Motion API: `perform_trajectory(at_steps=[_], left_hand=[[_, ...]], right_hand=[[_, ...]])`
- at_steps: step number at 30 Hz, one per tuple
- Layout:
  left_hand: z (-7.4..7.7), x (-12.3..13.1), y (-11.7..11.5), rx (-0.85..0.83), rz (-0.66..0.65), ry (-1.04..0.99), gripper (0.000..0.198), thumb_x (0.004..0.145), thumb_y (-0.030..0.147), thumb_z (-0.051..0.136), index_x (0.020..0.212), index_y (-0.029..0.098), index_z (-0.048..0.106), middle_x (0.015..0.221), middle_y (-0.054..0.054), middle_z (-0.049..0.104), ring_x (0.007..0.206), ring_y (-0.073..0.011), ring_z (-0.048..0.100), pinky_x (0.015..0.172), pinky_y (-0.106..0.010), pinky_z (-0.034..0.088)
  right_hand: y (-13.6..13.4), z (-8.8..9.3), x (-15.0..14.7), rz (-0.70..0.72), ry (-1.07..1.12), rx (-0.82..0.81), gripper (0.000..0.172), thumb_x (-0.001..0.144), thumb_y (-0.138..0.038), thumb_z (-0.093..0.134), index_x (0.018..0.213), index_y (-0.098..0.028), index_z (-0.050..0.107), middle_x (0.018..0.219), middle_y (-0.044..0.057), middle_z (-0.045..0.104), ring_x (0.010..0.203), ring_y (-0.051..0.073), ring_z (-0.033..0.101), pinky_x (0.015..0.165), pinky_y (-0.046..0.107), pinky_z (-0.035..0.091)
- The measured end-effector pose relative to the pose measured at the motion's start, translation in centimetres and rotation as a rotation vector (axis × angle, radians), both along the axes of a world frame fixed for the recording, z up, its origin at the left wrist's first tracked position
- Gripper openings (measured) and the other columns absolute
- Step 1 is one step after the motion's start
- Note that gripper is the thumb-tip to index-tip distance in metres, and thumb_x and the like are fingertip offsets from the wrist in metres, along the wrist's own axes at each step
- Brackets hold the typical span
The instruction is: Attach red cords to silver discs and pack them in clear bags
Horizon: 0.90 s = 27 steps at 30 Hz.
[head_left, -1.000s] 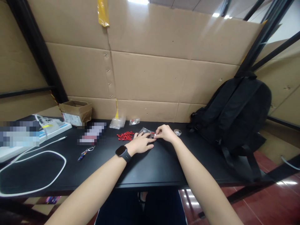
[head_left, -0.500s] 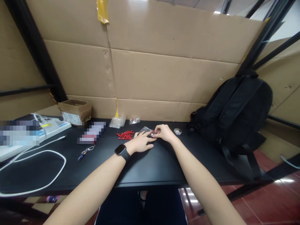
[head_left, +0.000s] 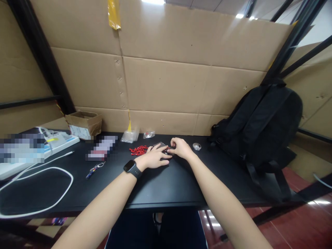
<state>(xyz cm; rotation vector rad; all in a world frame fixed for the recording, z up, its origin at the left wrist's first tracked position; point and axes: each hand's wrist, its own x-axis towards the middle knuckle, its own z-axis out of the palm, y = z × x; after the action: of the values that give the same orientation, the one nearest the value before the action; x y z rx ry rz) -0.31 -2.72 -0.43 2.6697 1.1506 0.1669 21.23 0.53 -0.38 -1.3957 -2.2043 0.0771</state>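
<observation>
My left hand [head_left: 155, 158] lies with fingers spread on a small clear plastic bag [head_left: 161, 144] on the black table, a dark watch on its wrist. The bag is partly covered by the fingers, and something small and red shows at its right side. Thumb and fingers of my right hand [head_left: 181, 148] are closed in a pinch at that side, touching the bag's area. Whatever sits between the fingertips is too small and hidden to name. Just left of my left fingers is a pile of red cord loops [head_left: 138, 150].
Clear plastic bags [head_left: 130, 135], a small packet [head_left: 149, 134] and a round clear item [head_left: 196, 146] lie behind. A keychain [head_left: 94, 169], a cardboard box [head_left: 85, 124], a power strip [head_left: 61, 141] and a white cable [head_left: 70, 183] are left. A black backpack [head_left: 261, 121] stands right.
My left hand has shifted slightly left. The right fingers have moved a little on the right side of the bag; the other things stay put.
</observation>
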Motion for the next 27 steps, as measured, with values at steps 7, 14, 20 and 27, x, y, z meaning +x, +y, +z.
perform_trajectory(at_steps=[7,14,20,27], left_hand=[[0.8,-1.7,0.4,-0.035,0.151,0.037,0.039,0.094,0.059,0.047,0.13,0.052,0.06,0.165,0.004,0.023,0.15,-0.0453,0.007,0.11,-0.073,0.013],[1.2,-2.3,0.5,-0.106,0.072,0.045,0.038,0.09,0.056,0.053,0.128,0.055,0.06,0.164,0.008,0.024,0.15,-0.0461,0.005,0.11,-0.074,0.013],[0.8,-2.1,0.5,-0.13,0.024,0.002,0.036,0.091,0.057,0.053,0.125,0.054,0.063,0.164,0.008,0.023,0.151,-0.0447,0.009,0.109,-0.076,0.015],[1.3,-2.4,0.5,-0.102,0.099,0.002,0.035,0.091,0.063,0.048,0.114,0.05,0.071,0.164,0.008,0.025,0.151,-0.0443,0.006,0.111,-0.073,0.012]], right_hand=[[-0.3,-0.3,-1.7,-0.075,-0.017,0.022,0.041,0.074,-0.043,0.078,0.102,-0.025,0.052,0.085,-0.003,0.062,0.072,0.014,0.055,0.058,0.024,0.028],[-1.2,-0.1,-2.0,-0.026,-0.039,0.047,0.032,0.079,-0.029,0.072,0.104,-0.026,0.052,0.089,-0.002,0.063,0.078,0.016,0.057,0.061,0.025,0.032],[-1.7,0.0,-3.1,-0.181,-0.238,0.135,0.03,0.085,-0.034,0.071,0.107,-0.025,0.054,0.104,0.007,0.066,0.091,0.023,0.061,0.072,0.031,0.039],[-1.4,-0.5,-3.6,-0.289,-0.201,0.124,0.039,0.082,-0.039,0.074,0.111,-0.024,0.054,0.105,0.009,0.066,0.094,0.026,0.063,0.076,0.034,0.041]])
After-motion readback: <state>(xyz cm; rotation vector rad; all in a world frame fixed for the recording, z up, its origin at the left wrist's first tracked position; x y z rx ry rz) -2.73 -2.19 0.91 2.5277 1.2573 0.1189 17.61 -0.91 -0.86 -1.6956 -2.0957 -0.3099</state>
